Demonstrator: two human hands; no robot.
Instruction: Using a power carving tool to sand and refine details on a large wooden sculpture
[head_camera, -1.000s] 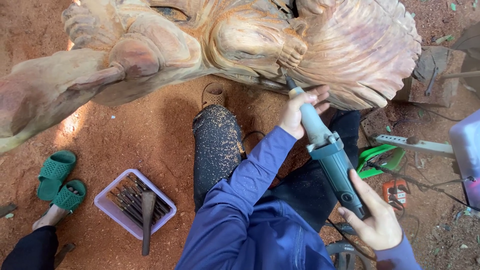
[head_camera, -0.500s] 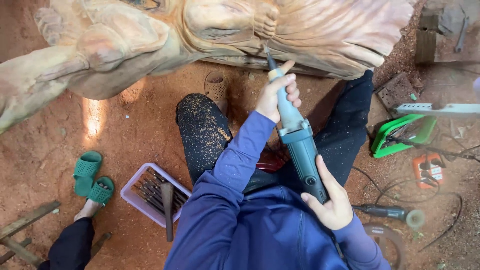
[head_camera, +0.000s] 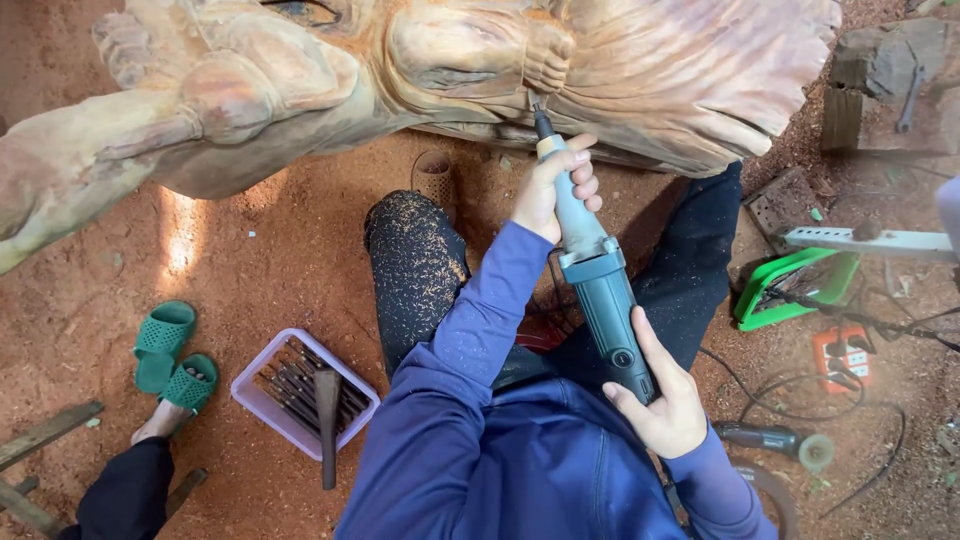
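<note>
Head view looks down on a person in a blue long-sleeved top, seated on red, sawdust-strewn ground before a large wooden carving (head_camera: 450, 80) that spans the far side of the scene. Both hands grip a long green and grey die grinder (head_camera: 595, 275). The left hand (head_camera: 555, 190) is clenched around the pale grey neck of the tool, far from the body, and the bit at the tip touches the carving at a groove in its underside. The right hand (head_camera: 660, 395) grasps the dark green rear end of the body, near the chest, thumb laid along the casing. The tool lies tilted, its tip far and slightly left, its rear near and right.

Dark trousers dusted with wood chips show under the arms. To the left, near, a lilac plastic basket (head_camera: 255, 400) holds a row of chisels, with a wooden-handled tool (head_camera: 327, 425) lying across its rim. Further left, another person's foot wears a green sandal (head_camera: 188, 385), with a second green sandal (head_camera: 160, 340) just beside it. On the right lie a green tray (head_camera: 790, 290), an orange power socket (head_camera: 840, 355), cables and another power tool (head_camera: 770, 440).
</note>
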